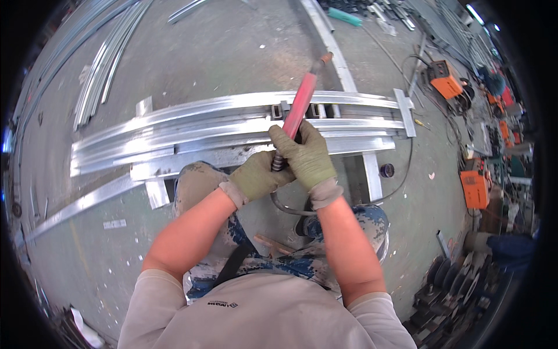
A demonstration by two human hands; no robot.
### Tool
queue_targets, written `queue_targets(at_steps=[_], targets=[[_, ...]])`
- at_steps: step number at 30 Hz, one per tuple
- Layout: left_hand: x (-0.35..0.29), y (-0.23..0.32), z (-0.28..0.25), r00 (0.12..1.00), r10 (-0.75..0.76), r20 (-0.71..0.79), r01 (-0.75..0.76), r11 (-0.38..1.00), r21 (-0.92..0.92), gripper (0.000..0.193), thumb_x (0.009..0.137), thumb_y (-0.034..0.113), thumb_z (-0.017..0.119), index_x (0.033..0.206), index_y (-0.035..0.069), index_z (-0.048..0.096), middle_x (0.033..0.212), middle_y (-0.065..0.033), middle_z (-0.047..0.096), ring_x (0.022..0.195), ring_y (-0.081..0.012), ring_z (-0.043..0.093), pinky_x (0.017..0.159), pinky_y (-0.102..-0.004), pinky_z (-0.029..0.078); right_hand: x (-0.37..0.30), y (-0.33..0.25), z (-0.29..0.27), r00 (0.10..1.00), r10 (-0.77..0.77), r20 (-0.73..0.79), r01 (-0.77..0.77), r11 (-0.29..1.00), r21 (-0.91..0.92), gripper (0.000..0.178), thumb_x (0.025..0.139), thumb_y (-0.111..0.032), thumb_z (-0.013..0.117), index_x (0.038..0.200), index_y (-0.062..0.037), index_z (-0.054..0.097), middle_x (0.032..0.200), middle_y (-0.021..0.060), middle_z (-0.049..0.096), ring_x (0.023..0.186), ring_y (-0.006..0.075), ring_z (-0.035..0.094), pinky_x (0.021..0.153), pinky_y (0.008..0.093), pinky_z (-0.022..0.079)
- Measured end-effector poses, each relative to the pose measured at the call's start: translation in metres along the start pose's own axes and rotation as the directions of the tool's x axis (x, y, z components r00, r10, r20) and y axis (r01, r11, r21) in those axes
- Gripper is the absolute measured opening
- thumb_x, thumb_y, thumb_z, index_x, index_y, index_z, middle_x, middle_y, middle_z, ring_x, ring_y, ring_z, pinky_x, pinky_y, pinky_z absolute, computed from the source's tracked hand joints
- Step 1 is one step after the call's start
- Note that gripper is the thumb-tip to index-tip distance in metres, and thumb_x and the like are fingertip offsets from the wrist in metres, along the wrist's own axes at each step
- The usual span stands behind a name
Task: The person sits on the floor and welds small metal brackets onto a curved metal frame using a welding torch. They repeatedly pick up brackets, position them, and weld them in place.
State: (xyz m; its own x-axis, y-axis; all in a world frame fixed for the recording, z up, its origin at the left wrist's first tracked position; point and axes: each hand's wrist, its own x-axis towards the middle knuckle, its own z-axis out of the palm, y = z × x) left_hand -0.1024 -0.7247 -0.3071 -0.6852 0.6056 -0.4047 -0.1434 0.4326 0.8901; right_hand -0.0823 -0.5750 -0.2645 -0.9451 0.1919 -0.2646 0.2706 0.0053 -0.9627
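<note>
A welding torch (300, 104) with a red handle and a copper-coloured nozzle points up and away from me, tilted to the right. My right hand (311, 156), in a yellow-green work glove, closes around the handle's lower part. At the torch's rear end, my left hand (256, 176), gloved alike, grips the black ribbed cable sleeve. A dark cable (285, 208) loops out below both hands and runs off to the right. Under the torch, long shiny metal profiles (232, 127) lie side by side across crossbars, with short square tube pieces (317, 111) between them.
Orange welding machines (446, 80) stand at the right, with cables around them. More long profiles (110, 67) lie on the floor at the far left. A small dark round container (387, 170) sits by the right crossbar (372, 177). Metal parts (447, 285) are heaped at lower right.
</note>
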Motion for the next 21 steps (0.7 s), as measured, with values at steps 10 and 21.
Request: queue_targets(at_steps=[10, 21], targets=[[0.017, 0.006, 0.010, 0.974, 0.210, -0.084, -0.221, 0.963, -0.155, 0.053, 0.102, 0.025, 0.077, 0.147, 0.001, 0.062, 0.115, -0.0021, 0.072, 0.105, -0.0112, 0.066, 0.096, -0.0281, 0.054, -0.039, -0.043, -0.110, 0.933, -0.226, -0.279, 0.301, 0.916, 0.265, 0.037, 0.097, -0.017, 0.082, 0.127, -0.0010, 0.067, 0.093, 0.0033, 0.071, 0.078, 0.0126, 0.064, 0.070, 0.0306, 0.053], [0.082, -0.004, -0.038, 0.891, 0.287, -0.351, -0.195, 0.942, 0.274, 0.073, 0.096, 0.034, 0.081, 0.153, -0.004, 0.055, 0.134, -0.0203, 0.073, 0.126, -0.0293, 0.069, 0.108, -0.0371, 0.053, -0.147, -0.182, -0.312, 0.597, -0.628, -0.499, 0.368, 0.767, -0.525, 0.044, 0.096, -0.019, 0.082, 0.136, -0.0049, 0.072, 0.085, -0.0030, 0.065, 0.068, 0.0051, 0.054, 0.060, 0.0227, 0.041]])
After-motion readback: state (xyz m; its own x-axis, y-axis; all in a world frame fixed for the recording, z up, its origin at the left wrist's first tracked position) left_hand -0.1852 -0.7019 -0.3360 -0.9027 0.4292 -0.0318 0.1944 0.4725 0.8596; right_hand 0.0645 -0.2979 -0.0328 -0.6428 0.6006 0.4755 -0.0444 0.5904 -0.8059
